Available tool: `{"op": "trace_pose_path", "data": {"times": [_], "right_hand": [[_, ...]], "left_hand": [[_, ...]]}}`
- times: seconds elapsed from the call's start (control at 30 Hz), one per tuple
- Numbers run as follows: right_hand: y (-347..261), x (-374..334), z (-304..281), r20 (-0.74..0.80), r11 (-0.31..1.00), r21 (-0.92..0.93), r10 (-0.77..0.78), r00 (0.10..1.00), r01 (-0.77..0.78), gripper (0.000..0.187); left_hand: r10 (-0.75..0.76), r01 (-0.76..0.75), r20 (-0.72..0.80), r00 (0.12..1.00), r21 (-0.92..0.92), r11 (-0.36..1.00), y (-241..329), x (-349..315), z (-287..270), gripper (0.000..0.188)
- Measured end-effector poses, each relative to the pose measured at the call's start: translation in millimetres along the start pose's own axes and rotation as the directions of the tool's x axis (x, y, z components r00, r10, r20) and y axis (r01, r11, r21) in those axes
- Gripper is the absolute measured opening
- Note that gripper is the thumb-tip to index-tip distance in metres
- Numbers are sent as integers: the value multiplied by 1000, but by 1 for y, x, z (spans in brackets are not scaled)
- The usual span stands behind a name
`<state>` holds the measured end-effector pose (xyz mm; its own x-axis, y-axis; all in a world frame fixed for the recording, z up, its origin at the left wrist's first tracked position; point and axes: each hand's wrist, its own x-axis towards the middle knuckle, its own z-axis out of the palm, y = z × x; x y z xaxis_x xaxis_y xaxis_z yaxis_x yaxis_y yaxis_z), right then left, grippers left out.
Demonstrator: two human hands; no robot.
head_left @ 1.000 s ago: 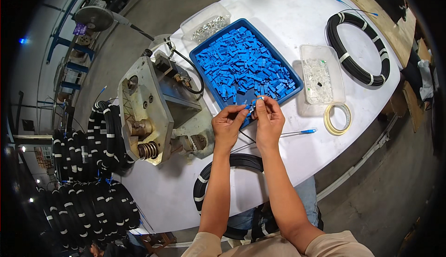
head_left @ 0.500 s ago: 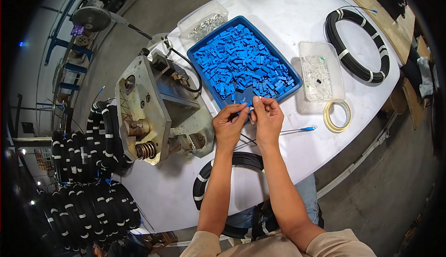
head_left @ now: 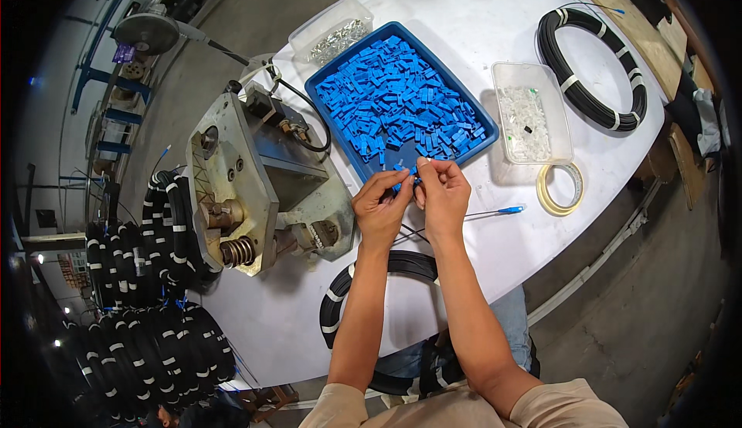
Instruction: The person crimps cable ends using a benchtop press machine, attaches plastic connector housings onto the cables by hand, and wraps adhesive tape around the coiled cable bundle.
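Sm. blue conn. [head_left: 413, 171] btwn fingers [head_left: 383, 180]

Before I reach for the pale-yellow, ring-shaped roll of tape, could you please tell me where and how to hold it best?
Likely grip the tape roll by its near rim, coming from the near side: it lies flat, its open centre should admit a thumb, and the clear plastic box crowds its far rim.

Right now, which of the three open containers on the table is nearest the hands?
The blue tray: the left hand and right hand are at its near end; the left clear box and right clear box stand farther off.
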<state>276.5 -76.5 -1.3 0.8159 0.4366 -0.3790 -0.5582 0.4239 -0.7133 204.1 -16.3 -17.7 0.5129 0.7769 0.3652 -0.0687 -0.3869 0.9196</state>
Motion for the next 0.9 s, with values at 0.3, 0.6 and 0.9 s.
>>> {"op": "trace_pose_path", "data": {"times": [0.3, 0.6, 0.9], "right_hand": [[-4, 3, -4, 75, 978, 161, 119, 990, -130, 13], [-3, 2, -9, 175, 946, 224, 196, 965, -233, 13], [-8, 3, -8, 181, 938, 175, 268, 946, -299, 16]], "left_hand": [[-79, 77, -56, 995, -36, 996, 0, -11, 0, 17], [-58, 67, -96, 994, 103, 992, -2, -14, -6, 16], [-3, 18, -129, 992, 117, 993, 0, -13, -2, 15]]}}
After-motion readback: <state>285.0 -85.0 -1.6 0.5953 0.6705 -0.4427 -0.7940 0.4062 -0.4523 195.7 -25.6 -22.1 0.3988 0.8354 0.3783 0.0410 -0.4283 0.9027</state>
